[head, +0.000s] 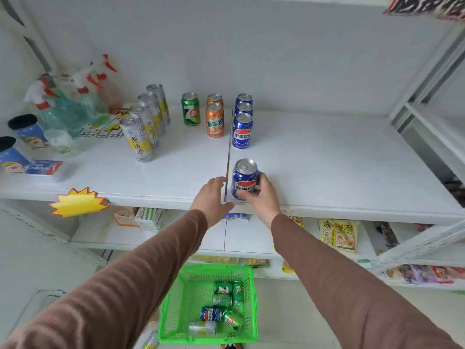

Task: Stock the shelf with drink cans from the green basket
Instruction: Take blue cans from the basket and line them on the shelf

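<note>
My right hand (263, 197) grips a blue cola can (244, 176) standing upright at the front edge of the white shelf (339, 159). My left hand (210, 197) rests on the shelf edge just left of it, fingers apart, holding nothing. Behind the can a row of three blue cola cans (242, 129) runs to the back. Left of that row stand two orange cans (214, 119), one green can (191, 108) and several tall silver-yellow cans (139, 139). The green basket (173, 311) on the floor below holds several cans lying down, green, blue and silver.
Spray bottles (83, 96), blue cups (25, 129) and a small packet (44, 167) fill the shelf's left end. A yellow starburst tag (78, 202) hangs on the front edge. Lower shelves hold snack packets (339, 234). A metal upright (427, 79) bounds the right side.
</note>
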A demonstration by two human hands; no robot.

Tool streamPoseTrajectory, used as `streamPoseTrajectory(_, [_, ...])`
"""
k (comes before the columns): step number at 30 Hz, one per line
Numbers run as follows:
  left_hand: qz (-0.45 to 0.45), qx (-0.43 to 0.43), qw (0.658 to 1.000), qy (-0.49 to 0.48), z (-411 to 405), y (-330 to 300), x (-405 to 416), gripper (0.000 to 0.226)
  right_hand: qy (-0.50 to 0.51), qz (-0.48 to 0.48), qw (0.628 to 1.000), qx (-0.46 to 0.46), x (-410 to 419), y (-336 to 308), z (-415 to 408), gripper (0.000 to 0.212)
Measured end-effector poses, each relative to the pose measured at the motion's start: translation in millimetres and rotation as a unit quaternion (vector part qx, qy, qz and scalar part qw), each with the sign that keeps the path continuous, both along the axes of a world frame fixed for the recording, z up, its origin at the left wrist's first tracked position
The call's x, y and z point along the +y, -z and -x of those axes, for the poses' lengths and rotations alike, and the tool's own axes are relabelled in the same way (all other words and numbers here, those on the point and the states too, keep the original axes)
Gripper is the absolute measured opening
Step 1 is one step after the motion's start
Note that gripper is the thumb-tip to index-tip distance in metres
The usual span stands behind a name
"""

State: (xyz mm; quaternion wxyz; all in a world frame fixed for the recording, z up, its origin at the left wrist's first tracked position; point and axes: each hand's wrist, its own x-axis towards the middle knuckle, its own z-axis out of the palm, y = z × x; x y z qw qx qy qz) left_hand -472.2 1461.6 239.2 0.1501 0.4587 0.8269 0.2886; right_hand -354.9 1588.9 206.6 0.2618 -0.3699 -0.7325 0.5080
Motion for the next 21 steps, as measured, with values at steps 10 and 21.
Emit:
streamPoseTrajectory(10, [0.020, -0.003, 0.999, -0.035, 18.2, 10.3, 61.0, 0.069, -0.011, -0.012, 1.000, 0.012, 60.2, -2.6, 35.9, 0.062])
streamPoseTrajectory(21, [0.034, -0.010, 0.997, -0.071, 43.9, 11.6, 82.5, 0.066, 0.016, -0.017, 1.000, -0.007, 96.2, -8.5, 81.4, 0.061])
